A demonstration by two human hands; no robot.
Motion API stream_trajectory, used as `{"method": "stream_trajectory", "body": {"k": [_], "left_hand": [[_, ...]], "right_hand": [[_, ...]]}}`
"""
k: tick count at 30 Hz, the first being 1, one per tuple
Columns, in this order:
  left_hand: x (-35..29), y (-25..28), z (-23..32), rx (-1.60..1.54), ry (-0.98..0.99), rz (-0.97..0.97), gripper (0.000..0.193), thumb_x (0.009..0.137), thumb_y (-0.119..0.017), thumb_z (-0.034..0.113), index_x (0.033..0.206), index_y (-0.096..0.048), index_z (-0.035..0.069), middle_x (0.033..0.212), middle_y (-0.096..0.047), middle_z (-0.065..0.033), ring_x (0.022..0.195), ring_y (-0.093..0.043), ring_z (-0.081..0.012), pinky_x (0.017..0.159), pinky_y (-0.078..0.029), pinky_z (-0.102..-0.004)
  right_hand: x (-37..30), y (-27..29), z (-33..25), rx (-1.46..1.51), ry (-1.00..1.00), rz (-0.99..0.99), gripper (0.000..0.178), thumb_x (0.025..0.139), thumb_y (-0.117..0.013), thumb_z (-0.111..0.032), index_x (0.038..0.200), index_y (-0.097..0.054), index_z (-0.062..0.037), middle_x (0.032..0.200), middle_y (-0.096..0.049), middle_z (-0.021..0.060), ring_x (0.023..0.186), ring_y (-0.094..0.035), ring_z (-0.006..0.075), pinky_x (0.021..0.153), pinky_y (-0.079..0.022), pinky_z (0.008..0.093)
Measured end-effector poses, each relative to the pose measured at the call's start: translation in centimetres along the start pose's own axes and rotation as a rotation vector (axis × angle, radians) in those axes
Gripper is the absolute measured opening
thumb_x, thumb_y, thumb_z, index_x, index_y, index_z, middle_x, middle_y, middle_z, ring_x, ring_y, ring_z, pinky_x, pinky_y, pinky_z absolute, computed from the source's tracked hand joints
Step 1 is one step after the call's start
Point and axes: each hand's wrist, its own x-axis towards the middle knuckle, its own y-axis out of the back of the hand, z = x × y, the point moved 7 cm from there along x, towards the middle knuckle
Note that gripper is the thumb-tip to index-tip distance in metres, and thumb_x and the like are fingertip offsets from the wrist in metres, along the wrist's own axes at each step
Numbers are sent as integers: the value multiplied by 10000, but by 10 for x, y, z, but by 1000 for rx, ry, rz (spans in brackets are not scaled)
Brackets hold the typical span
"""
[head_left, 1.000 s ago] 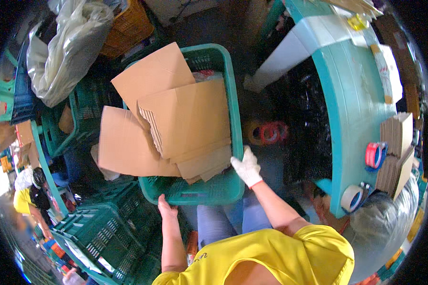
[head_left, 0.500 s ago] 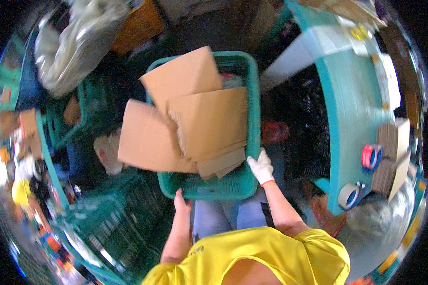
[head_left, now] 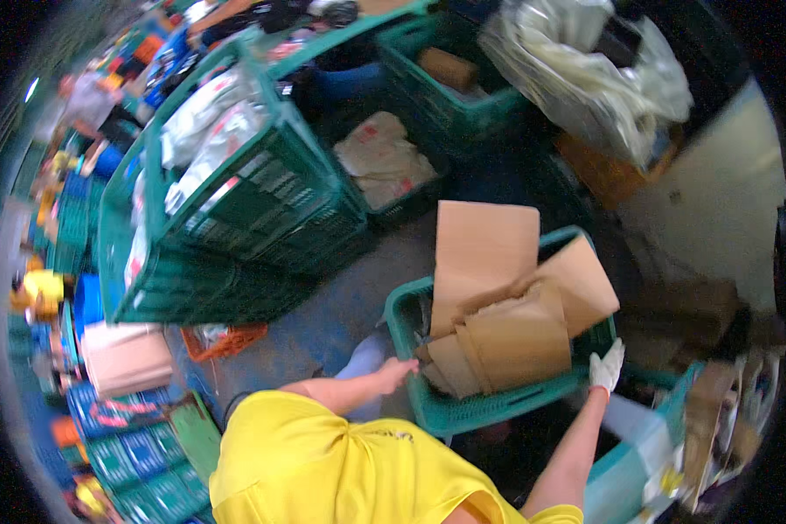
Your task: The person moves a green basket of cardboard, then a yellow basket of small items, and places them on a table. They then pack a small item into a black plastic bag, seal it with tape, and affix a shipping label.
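Observation:
A green plastic crate [head_left: 498, 409] is held in front of me, tilted in the view. Several torn brown cardboard pieces [head_left: 517, 345] lie in it, and some stick up past its rim. My left hand [head_left: 396, 374], bare, is closed on the crate's left side. On the opposite side my right hand [head_left: 606, 367], in a white glove, grips the rim. The fingers under the crate are partly hidden, and the picture is somewhat blurred.
Stacked green crates [head_left: 266, 196] holding white bags stand at the left. Behind are a crate with a brown roll [head_left: 448, 70] and a large clear plastic bag [head_left: 585, 83]. An orange basket [head_left: 224, 340] sits on the floor. A pale teal table [head_left: 624, 454] is at lower right.
My view and body have turned left. The crate, still in both hands, now appears lower and farther right in view. The stacked crates have come into fuller view, and the table has shifted to lower right.

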Motion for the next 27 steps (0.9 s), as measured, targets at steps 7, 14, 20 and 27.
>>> {"method": "stream_trajectory", "body": {"k": [7,14,20,27], "left_hand": [[-23,-8,14,92,-311,362,303,833,-619,281,728,-627,-3,651,-640,-99,577,-619,-200,585,-484,-365],[-44,-2,1,158,-233,444,342,793,-601,353,705,-654,27,674,-662,-90,658,-645,-205,659,-500,-356],[-47,30,9,221,-261,492,435,788,-616,386,875,-645,-39,743,-671,-168,724,-662,-301,706,-502,-422],[-78,150,-53,190,-184,777,544,772,-627,451,987,-608,-48,977,-616,-284,937,-601,-413,789,-482,-477]], "right_hand": [[84,-31,-1,19,167,-69,401,692,-583,-88,1089,-553,-37,1059,-593,213,948,-575,379,818,-455,409],[86,-21,2,151,218,-66,258,672,-651,-89,917,-604,-22,825,-637,171,759,-605,348,707,-467,397],[66,-12,-30,41,283,16,228,669,-662,-133,843,-615,6,807,-635,201,730,-610,356,681,-467,407],[-42,-75,-84,201,225,-463,390,711,-698,-258,986,-645,13,938,-671,192,841,-644,318,770,-472,361]]}}
